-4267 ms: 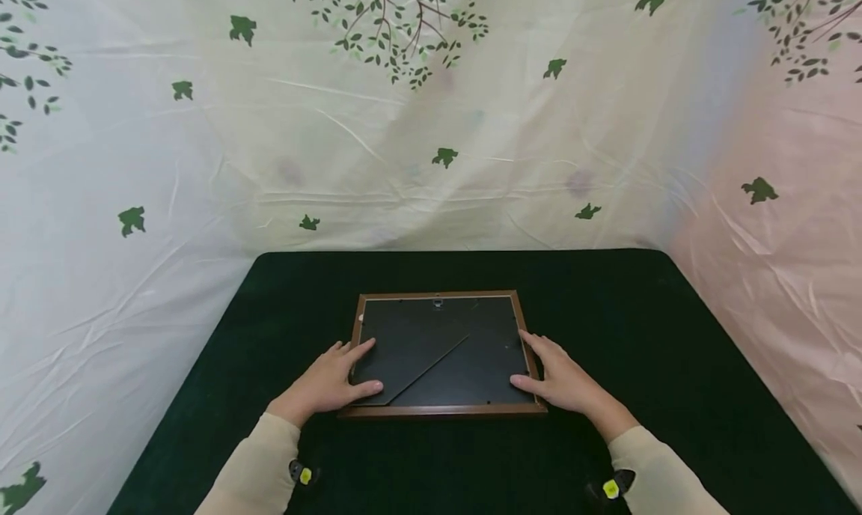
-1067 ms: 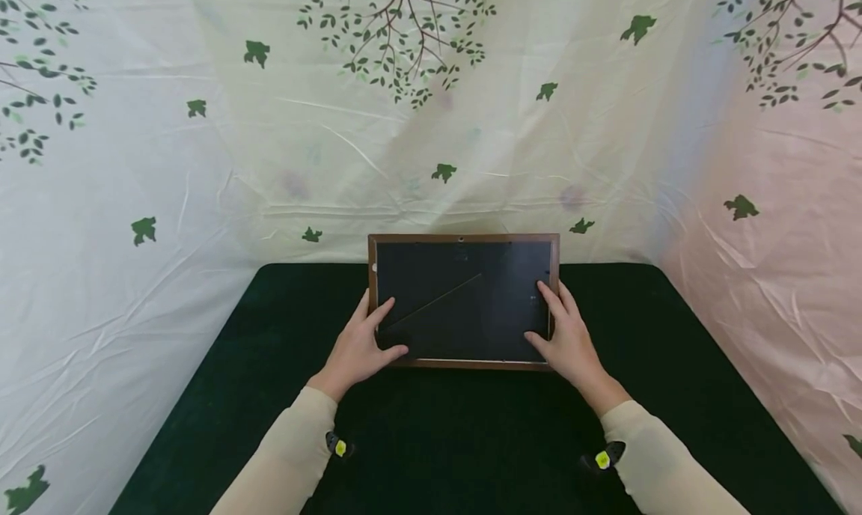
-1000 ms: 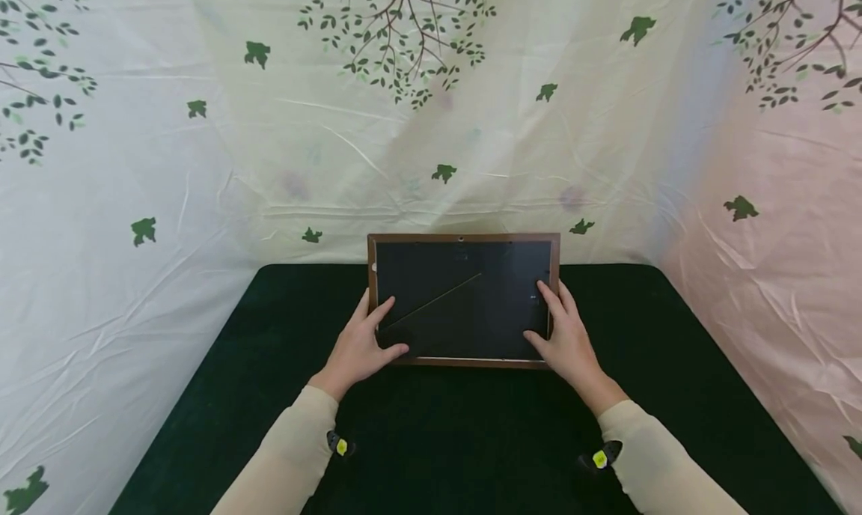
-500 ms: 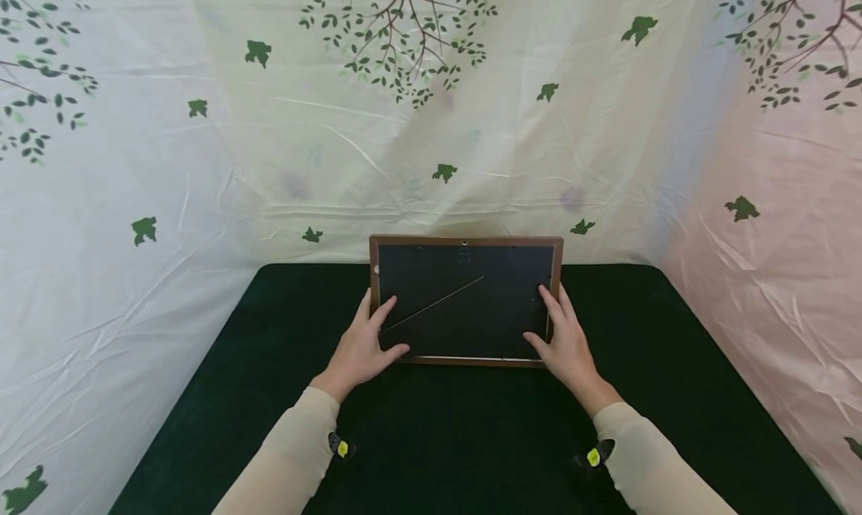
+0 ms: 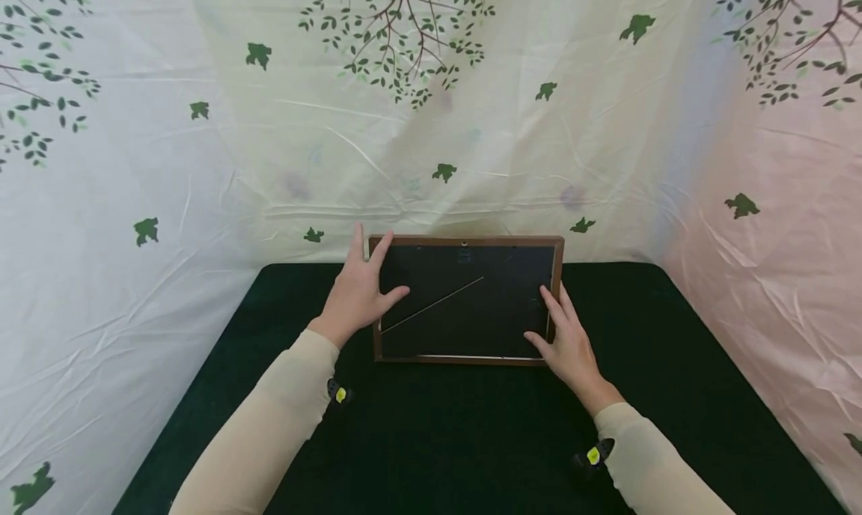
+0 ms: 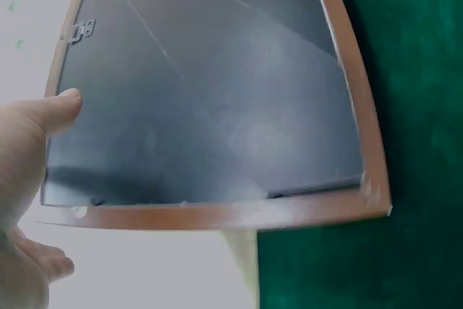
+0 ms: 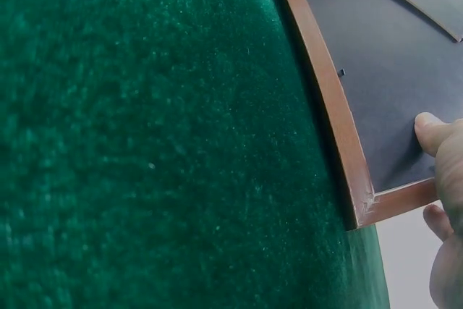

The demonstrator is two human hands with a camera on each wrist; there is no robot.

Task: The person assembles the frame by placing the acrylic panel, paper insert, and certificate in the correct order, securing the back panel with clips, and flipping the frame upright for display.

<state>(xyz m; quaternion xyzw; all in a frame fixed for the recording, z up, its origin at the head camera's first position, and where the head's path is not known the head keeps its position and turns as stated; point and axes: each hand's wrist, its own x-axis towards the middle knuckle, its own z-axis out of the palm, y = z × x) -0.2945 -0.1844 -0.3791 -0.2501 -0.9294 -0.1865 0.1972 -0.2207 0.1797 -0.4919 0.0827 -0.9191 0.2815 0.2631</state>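
Observation:
A picture frame [image 5: 465, 320] with brown edges and a black back panel stands tilted up, back toward me, its lower edge near the table. My right hand [image 5: 569, 346] grips its right side, thumb and index finger on the back, other fingers behind the edge. At the upper left corner, my left hand [image 5: 357, 290] has its fingers spread and straight. Its thumb lies over the panel in the head view; whether it touches cannot be told. A small metal hanger [image 6: 85, 30] appears in the left wrist view. The frame's front is hidden.
A dark green cloth-covered table [image 5: 471, 440] lies beneath. Behind it and to both sides hangs a pale curtain [image 5: 269, 156] printed with branches and green leaves. Black wrist straps with yellow tags sit over both cream sleeves [image 5: 269, 418].
The frame was lying flat earlier, then was raised upright in both hands. My left hand has since let go of the lower left side and moved up to the top left corner.

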